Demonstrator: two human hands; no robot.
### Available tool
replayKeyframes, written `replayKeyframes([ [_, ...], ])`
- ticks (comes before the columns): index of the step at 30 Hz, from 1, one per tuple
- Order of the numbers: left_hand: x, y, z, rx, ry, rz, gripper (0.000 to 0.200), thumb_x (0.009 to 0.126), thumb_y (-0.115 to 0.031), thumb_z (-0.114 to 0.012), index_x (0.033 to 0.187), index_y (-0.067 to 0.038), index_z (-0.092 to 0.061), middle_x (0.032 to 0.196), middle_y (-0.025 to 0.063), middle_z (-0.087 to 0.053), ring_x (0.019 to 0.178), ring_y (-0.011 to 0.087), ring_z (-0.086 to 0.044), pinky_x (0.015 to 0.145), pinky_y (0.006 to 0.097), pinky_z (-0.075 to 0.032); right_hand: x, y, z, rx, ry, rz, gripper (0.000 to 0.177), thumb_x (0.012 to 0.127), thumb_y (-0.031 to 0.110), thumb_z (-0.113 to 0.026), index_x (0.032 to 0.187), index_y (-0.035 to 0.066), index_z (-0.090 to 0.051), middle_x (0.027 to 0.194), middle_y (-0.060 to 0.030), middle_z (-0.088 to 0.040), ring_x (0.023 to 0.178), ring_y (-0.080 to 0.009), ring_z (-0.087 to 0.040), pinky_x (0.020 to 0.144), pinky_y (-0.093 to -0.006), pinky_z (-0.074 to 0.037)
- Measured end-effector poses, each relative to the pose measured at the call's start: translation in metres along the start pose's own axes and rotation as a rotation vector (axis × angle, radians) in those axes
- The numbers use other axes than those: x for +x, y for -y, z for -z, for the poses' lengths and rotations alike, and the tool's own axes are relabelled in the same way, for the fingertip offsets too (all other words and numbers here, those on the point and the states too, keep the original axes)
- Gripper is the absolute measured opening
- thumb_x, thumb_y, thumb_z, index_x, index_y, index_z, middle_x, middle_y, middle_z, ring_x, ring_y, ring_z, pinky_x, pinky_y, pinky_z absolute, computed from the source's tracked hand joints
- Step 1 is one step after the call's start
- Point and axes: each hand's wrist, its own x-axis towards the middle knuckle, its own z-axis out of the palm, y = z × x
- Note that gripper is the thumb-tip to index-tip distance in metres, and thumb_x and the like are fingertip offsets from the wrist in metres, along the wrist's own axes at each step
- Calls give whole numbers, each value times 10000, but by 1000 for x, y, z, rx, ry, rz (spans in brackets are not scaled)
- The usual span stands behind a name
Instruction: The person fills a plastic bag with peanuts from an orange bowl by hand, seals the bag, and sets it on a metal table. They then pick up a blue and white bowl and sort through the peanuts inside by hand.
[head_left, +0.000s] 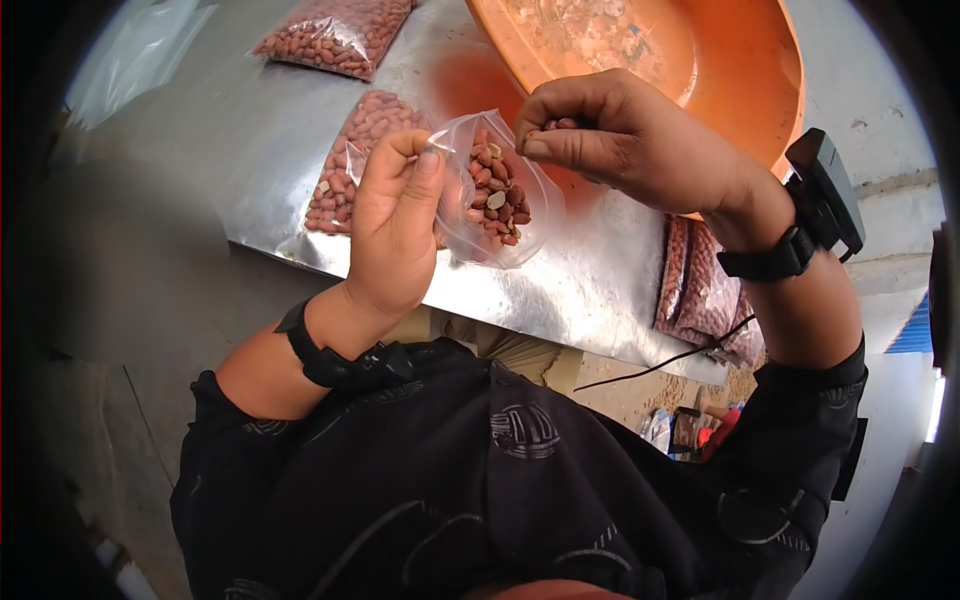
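Note:
My left hand point(397, 215) pinches the rim of a clear plastic bag point(540, 215), holding its mouth open toward me. Inside the bag lie red-skinned peanuts point(492, 190), a few of them pale where the skin is gone. Just right of the bag's mouth is my right hand point(625, 140), its fingers curled closed around a few peanuts point(562, 124) that show between thumb and forefinger. Behind my left hand, a filled bag of peanuts point(335, 185) rests on the metal table point(250, 130).
An orange basin point(740, 60) stands at the back right, with bits of debris on its bottom. Another filled peanut bag point(335, 35) lies at the back. More filled bags point(700, 285) are at the table's right. Empty clear plastic point(140, 50) sits at the far left.

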Motion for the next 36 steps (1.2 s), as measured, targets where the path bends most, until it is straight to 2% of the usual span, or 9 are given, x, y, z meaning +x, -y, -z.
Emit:
replayKeyframes([
  [7, 2, 1, -7, -93, -27, 3, 170, 1004, -206, -433, 1095, -67, -467, 830, -22, -521, 706, 21, -467, 587, 160, -387, 25, 8, -38, 38, -62, -241, 210, 930, 149, -546, 1042, -16, -611, 808, -20, -606, 705, -81, -559, 622, -244, -475],
  [11, 1, -8, -6, -137, -27, 37, 164, 1001, -211, -440, 1088, -75, -471, 847, -17, -540, 713, 23, -492, 574, 166, -404, 22, 12, -31, 46, -55, -195, 255, 936, 192, -530, 1051, -21, -610, 816, -31, -616, 746, -100, -591, 664, -245, -505],
  [16, 3, -6, 5, -180, -39, 68, 159, 998, -206, -442, 1085, -78, -475, 795, -11, -531, 681, 31, -482, 573, 164, -410, 14, 18, -3, -61, -51, -128, 345, 945, 318, -536, 1049, 0, -619, 860, -38, -629, 813, -112, -616, 728, -247, -524],
  [22, 0, 1, 19, -123, -35, 88, 133, 1000, -188, -430, 1050, -72, -471, 721, -10, -477, 593, 36, -394, 519, 175, -338, 5, -42, 76, -167, -190, -283, 320, 912, 325, -587, 1061, 43, -618, 968, -23, -629, 900, -117, -604, 767, -277, -518],
  [25, -2, -1, 24, -154, -39, 140, 116, 1001, -173, -418, 1040, -70, -454, 721, -11, -481, 610, 34, -404, 527, 168, -335, 3, -91, 102, -378, -46, -527, 317, 819, 202, -641, 1086, 35, -610, 1029, -50, -630, 894, -155, -610, 742, -294, -518],
  [28, -2, 0, 25, -122, -47, 124, 115, 1001, -170, -414, 1054, -70, -439, 724, -9, -491, 607, 34, -410, 533, 159, -333, 7, -129, 110, -569, 228, -775, 461, 710, 134, -702, 1140, 25, -579, 1115, -111, -606, 848, -216, -617, 688, -316, -526],
  [31, -5, 1, 33, -81, 34, 147, 120, 1003, -174, -412, 1055, -68, -436, 722, -4, -494, 589, 36, -405, 524, 165, -328, 5, -169, 114, -573, 314, -841, 560, 674, 150, -731, 1188, 40, -536, 1131, -118, -593, 784, -219, -617, 654, -334, -522],
  [34, -4, -1, 28, -40, 19, 134, 135, 1007, -194, -400, 1044, -66, -420, 698, 6, -491, 553, 38, -383, 496, 174, -306, 7, -197, 111, -525, 384, -889, 641, 654, 134, -734, 1237, 26, -491, 931, -119, -610, 704, -209, -601, 576, -335, -524],
  [36, -3, -1, 29, -15, 37, 125, 146, 1009, -206, -394, 1037, -64, -411, 674, 10, -484, 539, 38, -369, 489, 174, -297, 10, -207, 107, -521, 398, -876, 599, 643, 127, -743, 1179, 8, -504, 1023, -148, -599, 748, -212, -611, 624, -336, -519],
])
